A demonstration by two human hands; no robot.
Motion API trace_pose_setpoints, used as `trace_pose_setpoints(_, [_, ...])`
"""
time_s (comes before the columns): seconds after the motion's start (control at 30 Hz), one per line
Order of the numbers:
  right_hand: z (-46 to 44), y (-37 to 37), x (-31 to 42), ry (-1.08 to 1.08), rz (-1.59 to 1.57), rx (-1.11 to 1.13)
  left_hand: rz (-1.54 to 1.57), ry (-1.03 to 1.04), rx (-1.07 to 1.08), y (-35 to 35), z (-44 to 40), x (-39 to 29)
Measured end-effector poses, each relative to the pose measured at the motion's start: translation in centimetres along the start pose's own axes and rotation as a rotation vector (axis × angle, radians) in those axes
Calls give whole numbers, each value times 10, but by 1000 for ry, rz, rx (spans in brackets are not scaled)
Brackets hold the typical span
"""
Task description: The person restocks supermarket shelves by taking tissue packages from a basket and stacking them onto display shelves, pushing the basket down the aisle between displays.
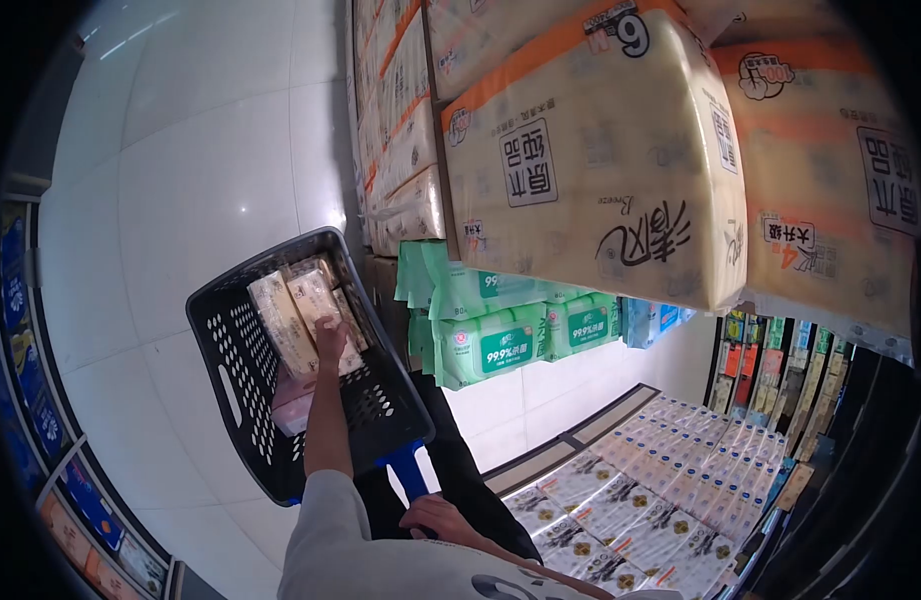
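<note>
A black rolling shopping basket (243, 395) with perforated walls stands on the floor to my left. Inside it lie several beige tissue packs (286, 325) and a pink pack (294, 405). My left hand (331, 340) reaches down into the basket, its fingers bent and closed on the edge of one tissue pack. Close to my body, my right hand (441, 518) is curled around the end of the basket's blue handle (409, 472); the fingertips are partly hidden.
Large tissue bales (601, 180) are stacked ahead and to the right. Below them sit green wet-wipe packs (501, 345) beside a blue pack (649, 318). A low display of wrapped packs (621, 510) is at lower right, with shelves (781, 370) behind. Pale tiled floor (211, 150) stretches left toward another shelf (41, 400).
</note>
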State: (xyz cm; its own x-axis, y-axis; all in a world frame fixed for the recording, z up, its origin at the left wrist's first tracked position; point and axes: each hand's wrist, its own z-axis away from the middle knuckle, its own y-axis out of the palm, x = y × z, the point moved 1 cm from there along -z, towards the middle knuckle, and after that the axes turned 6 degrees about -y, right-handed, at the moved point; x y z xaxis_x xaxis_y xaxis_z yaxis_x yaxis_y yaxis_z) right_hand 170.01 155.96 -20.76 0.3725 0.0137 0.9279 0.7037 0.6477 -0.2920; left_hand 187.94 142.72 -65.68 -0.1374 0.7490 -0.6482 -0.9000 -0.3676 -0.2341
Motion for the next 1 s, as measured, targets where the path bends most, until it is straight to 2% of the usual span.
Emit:
trace_pose_setpoints(0.03, [-1, 0, 0, -8, 12, -11, 158, 39, 37, -3, -2, -2])
trace_pose_setpoints(0.07, [-2, 0, 0, -16, 25, -20, 156, 45, 33, -9, -9, -4])
trace_pose_setpoints(0.13, [-4, -2, 4, 17, -5, -22, 30, -103, 206, -20, -15, -5])
trace_pose_setpoints(0.17, [-6, -5, 9, 52, -34, -24, 136, -176, 107, -24, 13, -31])
trace_pose_setpoints(0.27, [-6, -3, 8, -2, -2, -47, 91, -314, 239, -40, 28, -33])
trace_pose_setpoints(0.33, [-3, -2, 4, -29, 0, -54, 149, -312, 234, -45, 54, -40])
trace_pose_setpoints(0.43, [0, -4, 7, 48, -9, -4, 187, -305, 281, -53, 104, -71])
trace_pose_setpoints(0.5, [-1, -7, 13, 19, 9, -25, 281, -307, 391, -67, 137, -88])
trace_pose_setpoints(0.57, [3, -6, 12, 1, -22, -24, 366, -298, 384, -83, 175, -118])
trace_pose_setpoints(0.7, [5, 2, -3, 158, -137, -31, 308, -265, 414, -144, 248, -200])
trace_pose_setpoints(0.77, [1, 1, -19, 372, -323, -81, 384, -204, 445, -171, 289, -240])
trace_pose_setpoints(0.83, [-8, -11, -35, 436, -549, -214, 390, -162, 447, -193, 347, -291])
trace_pose_setpoints(0.9, [-13, -26, -46, 588, -755, -348, 347, -44, 467, -206, 405, -328])
trace_pose_setpoints(0.97, [-22, -43, -34, 757, -829, -364, 340, 25, 446, -219, 456, -356])
trace_pose_setpoints(1.0, [-31, -46, -38, 775, -828, -312, 331, 74, 430, -225, 477, -363])
